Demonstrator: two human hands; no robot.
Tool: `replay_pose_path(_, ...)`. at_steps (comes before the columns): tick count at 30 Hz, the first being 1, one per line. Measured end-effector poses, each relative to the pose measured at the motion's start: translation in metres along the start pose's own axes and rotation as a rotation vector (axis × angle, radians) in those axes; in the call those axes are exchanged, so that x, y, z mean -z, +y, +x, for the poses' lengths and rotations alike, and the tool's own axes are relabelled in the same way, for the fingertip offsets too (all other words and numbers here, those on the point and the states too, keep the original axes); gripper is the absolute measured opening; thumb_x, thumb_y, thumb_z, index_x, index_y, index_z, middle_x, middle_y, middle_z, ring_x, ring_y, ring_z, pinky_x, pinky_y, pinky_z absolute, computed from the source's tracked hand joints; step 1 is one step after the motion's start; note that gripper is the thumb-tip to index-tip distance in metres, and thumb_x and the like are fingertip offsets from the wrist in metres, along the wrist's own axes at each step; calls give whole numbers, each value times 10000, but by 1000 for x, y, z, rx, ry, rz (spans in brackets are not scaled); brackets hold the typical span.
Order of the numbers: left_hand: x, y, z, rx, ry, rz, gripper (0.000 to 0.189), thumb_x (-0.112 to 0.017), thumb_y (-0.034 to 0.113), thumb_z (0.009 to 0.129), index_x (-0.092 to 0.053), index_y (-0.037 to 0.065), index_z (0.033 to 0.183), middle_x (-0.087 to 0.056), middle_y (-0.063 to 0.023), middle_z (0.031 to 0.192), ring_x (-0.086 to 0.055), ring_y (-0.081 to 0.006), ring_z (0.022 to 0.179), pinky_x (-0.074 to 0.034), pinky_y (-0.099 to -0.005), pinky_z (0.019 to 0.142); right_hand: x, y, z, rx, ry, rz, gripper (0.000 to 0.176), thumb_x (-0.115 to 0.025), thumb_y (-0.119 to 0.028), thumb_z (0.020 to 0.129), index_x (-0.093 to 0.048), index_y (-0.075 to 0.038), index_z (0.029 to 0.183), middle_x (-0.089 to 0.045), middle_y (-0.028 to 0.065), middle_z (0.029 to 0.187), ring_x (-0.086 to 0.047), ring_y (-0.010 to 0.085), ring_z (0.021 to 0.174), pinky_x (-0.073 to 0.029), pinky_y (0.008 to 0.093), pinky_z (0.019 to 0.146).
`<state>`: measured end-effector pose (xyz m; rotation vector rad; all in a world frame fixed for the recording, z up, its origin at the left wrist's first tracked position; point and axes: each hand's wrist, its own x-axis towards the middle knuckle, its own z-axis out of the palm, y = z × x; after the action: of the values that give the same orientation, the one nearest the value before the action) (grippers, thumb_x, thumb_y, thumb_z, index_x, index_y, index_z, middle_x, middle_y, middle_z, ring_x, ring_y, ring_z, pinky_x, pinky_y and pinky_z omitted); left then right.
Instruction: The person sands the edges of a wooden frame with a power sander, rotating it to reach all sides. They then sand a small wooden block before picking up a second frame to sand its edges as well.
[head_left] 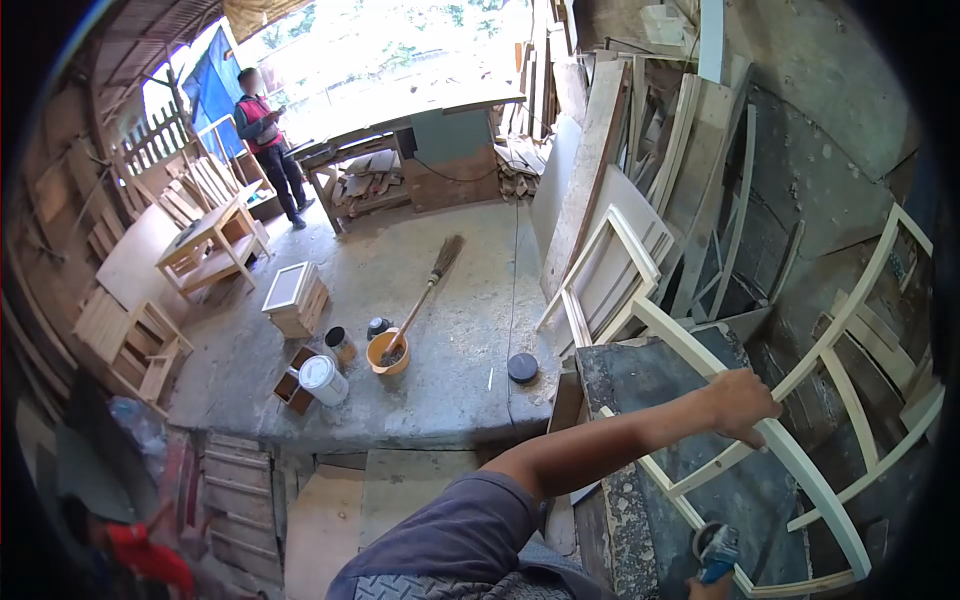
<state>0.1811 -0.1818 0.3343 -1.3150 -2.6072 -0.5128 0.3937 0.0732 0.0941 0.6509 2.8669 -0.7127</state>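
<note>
My left hand [742, 408] reaches across and grips the top rail of a pale wooden chair frame [815, 490], its fingers curled over the edge. The frame lies over a dark, worn bench [665, 385], its curved rails and a crosspiece showing. Low in view, at the frame's near end, my right hand [708, 590] is partly cut off by the picture edge. It is closed on a blue angle grinder [718, 555], whose round disc sits close to the frame's lower rail.
More curved wooden frames [850, 330] stand to the right. Boards [600, 160] lean on the wall. On the concrete floor are a broom [438, 275] in an orange bucket [388, 362], a white pail [322, 380] and a box [296, 300]. One person [262, 130] stands far off; another in red [150, 555] is lower left.
</note>
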Motion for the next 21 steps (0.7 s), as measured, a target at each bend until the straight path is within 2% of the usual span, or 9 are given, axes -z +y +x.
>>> replay_pose_path(3, 2, 2, -1, 3, 1, 17, 534, -778, 522, 720, -688, 80, 1006, -704, -129, 810, -700, -357, 840, -542, -479, 755, 1, -5, -7, 19, -19, -21, 791, -789, -424, 728, -522, -51, 1372, -633, 217, 1263, -592, 397, 1183, -467, 473, 1017)
replay_pose_path(4, 2, 3, -2, 0, 12, 21, 533, -777, 522, 720, -687, 78, 1001, -704, -131, 813, -699, -358, 841, -540, -481, 755, -5, -9, -1, -73, -125, -49, 1011, -803, -487, 686, -378, -72, 1505, -506, 240, 1440, -467, 389, 1349, -382, 448, 1113)
replay_pose_path(8, 2, 5, -2, -8, -1, 22, 535, -778, 522, 718, -687, 77, 1000, -703, -138, 822, -698, -358, 843, -537, -486, 745, 12, -27, -11, -59, -218, -26, 983, -797, -471, 696, -393, -59, 1491, -517, 247, 1422, -473, 390, 1339, -383, 447, 1116)
replay_pose_path(11, 2, 1, -1, -7, -11, 3, 537, -777, 523, 716, -689, 77, 1001, -703, -143, 830, -695, -360, 855, -532, -486, 751, 16, -4, -16, 19, -73, -50, 823, -760, -412, 748, -465, -43, 1422, -588, 246, 1324, -557, 428, 1210, -447, 474, 1027)
replay_pose_path(13, -6, 0, 1, 21, 7, 13, 566, -775, 563, 699, -725, 120, 1048, -717, -132, 874, -702, -348, 897, -537, -486, 802, 33, 9, -26, 135, -53, 137, 651, -735, -347, 795, -539, -13, 1318, -657, 211, 1182, -631, 386, 1040, -492, 468, 906)
replay_pose_path(15, -10, -7, -7, -116, 178, 7, 548, -764, 535, 724, -701, 93, 1042, -709, -147, 860, -692, -360, 873, -526, -473, 785, 27, 41, -13, -301, -106, 264, 1069, -820, -207, 587, -327, 10, 1511, -509, 259, 1426, -504, 387, 1321, -398, 418, 1109)
replay_pose_path(16, -12, -11, -5, -86, 96, -3, 564, -757, 542, 736, -699, 102, 1084, -713, -154, 898, -690, -360, 895, -524, -473, 803, 8, 87, -10, -230, 41, 229, 1025, -845, -212, 626, -346, 24, 1490, -525, 262, 1406, -513, 394, 1308, -395, 406, 1103)
replay_pose_path(17, -4, -6, -2, -27, -36, -53, 565, -738, 552, 765, -695, 109, 1114, -713, -160, 929, -687, -362, 921, -520, -472, 821, 14, 88, -18, -275, 139, 168, 1016, -850, -217, 620, -364, 31, 1477, -517, 270, 1413, -501, 395, 1323, -389, 410, 1107)
replay_pose_path(21, 2, -3, -1, -54, -61, -28, 593, -626, 613, 860, -660, 110, 1172, -714, -176, 977, -681, -366, 956, -513, -475, 854, 39, 80, -28, -372, 155, 202, 1029, -841, -297, 626, -365, 35, 1475, -523, 286, 1401, -501, 413, 1318, -397, 418, 1098)
